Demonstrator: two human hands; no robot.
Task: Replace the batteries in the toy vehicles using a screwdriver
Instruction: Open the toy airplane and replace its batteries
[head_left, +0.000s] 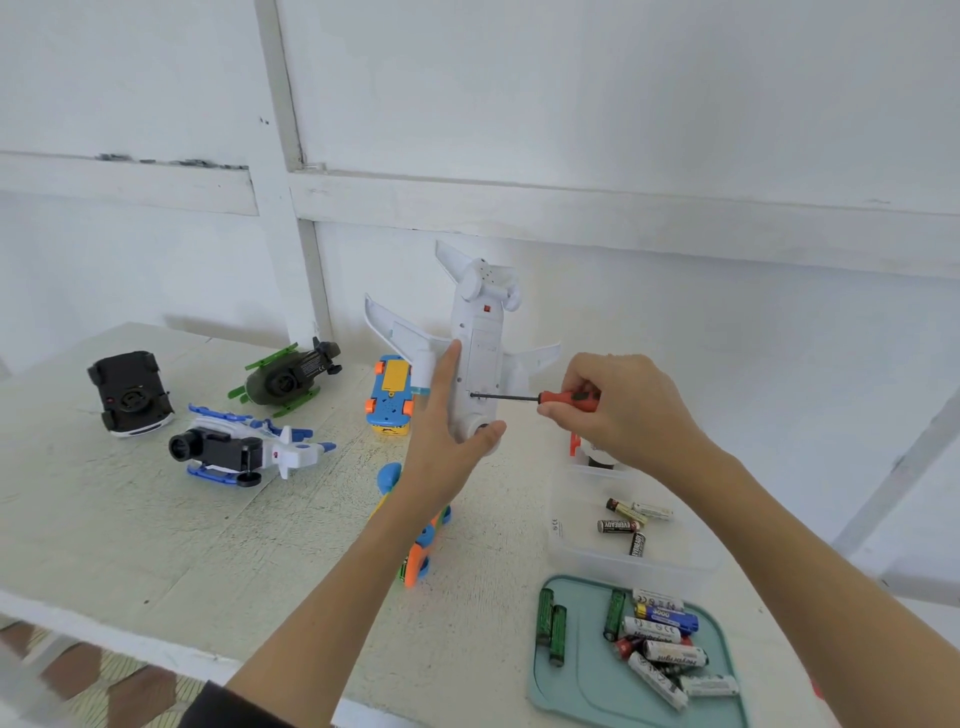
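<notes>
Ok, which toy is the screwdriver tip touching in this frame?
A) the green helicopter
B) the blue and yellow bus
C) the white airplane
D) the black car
C: the left hand holds the white airplane upright while the right hand presses the screwdriver tip against its underside.

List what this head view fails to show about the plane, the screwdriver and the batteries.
- Screw head on the white plane: too small; the screwdriver tip covers it.
- Screwdriver handle: mostly wrapped by the right hand.
- Plane's nose: behind the left hand.
- Colourful toy on the table: crossed by the left forearm.
- Teal tray: cut off by the bottom edge.
- Battery labels in the clear box: mostly too small.
</notes>
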